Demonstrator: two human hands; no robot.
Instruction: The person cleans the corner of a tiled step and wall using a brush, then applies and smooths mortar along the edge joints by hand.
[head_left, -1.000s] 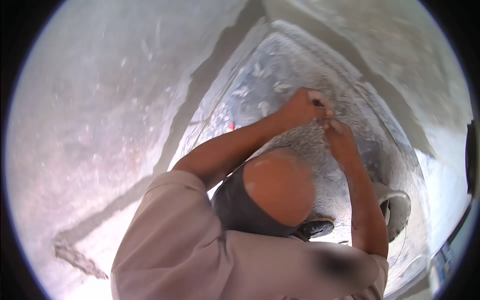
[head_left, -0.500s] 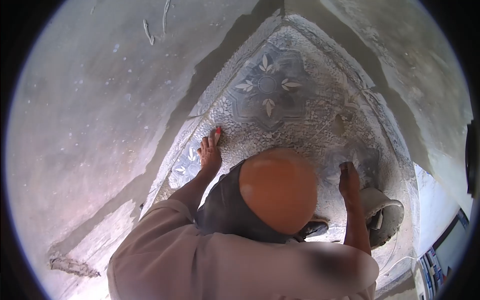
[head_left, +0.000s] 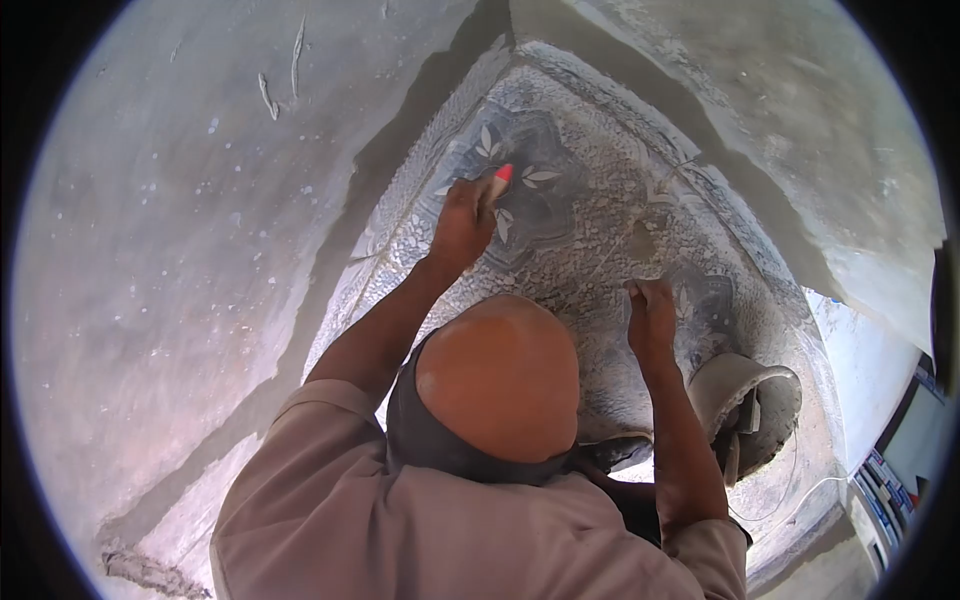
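Note:
My left hand (head_left: pixel 466 218) is over the grey flower-patterned panel (head_left: pixel 545 215) of the floor, its fingers curled. From them sticks out a small pale thing with a red tip (head_left: pixel 503 174); its kind is unclear. My right hand (head_left: pixel 652 305) is closed, beside a second patterned panel (head_left: pixel 712 300); anything in its fingers is hidden. Around both panels the floor has a pebbled surface (head_left: pixel 610 185).
A bucket (head_left: pixel 728 378) with tools in it stands near my right forearm. Grey walls (head_left: pixel 200 230) rise left and right, meeting in a corner at the far end. A thin cable (head_left: pixel 800 500) and a row of book-like items (head_left: pixel 885 490) are at the lower right.
My left hand has moved forward and right from the left edge of the floor onto the flower panel, and its fingers have curled. My right hand has shifted slightly left and forward.

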